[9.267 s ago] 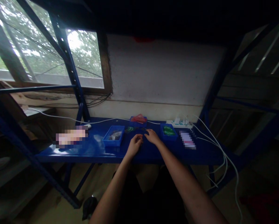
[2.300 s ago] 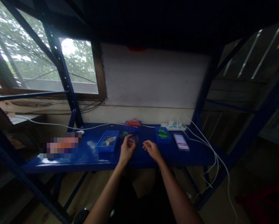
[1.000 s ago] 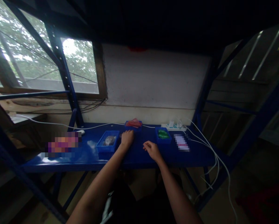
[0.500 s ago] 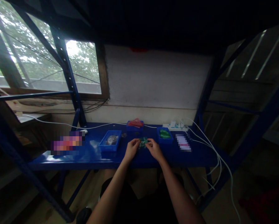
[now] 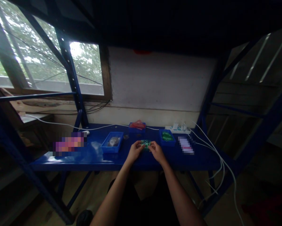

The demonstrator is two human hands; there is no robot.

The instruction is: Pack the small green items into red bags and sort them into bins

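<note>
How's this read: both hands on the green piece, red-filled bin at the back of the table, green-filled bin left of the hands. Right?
One slip: the green-filled bin is right of the hands, per the head view. The rest stands: left hand and right hand on the green piece, red-filled bin at the table's back.

My left forearm (image 5: 117, 189) slanted up and rightward from the bottom of my view, bare, while my right forearm (image 5: 176, 188) slanted up and leftward, bare as well, so that the two drew closer toward the wrists. My left hand (image 5: 134, 150) and my right hand (image 5: 157, 152) faced each other in front of me, near but apart, at about the same level. On each, the fingers curled inward and pinched against the thumb. Both wrists looked nearly straight, in line with the forearms.
</note>
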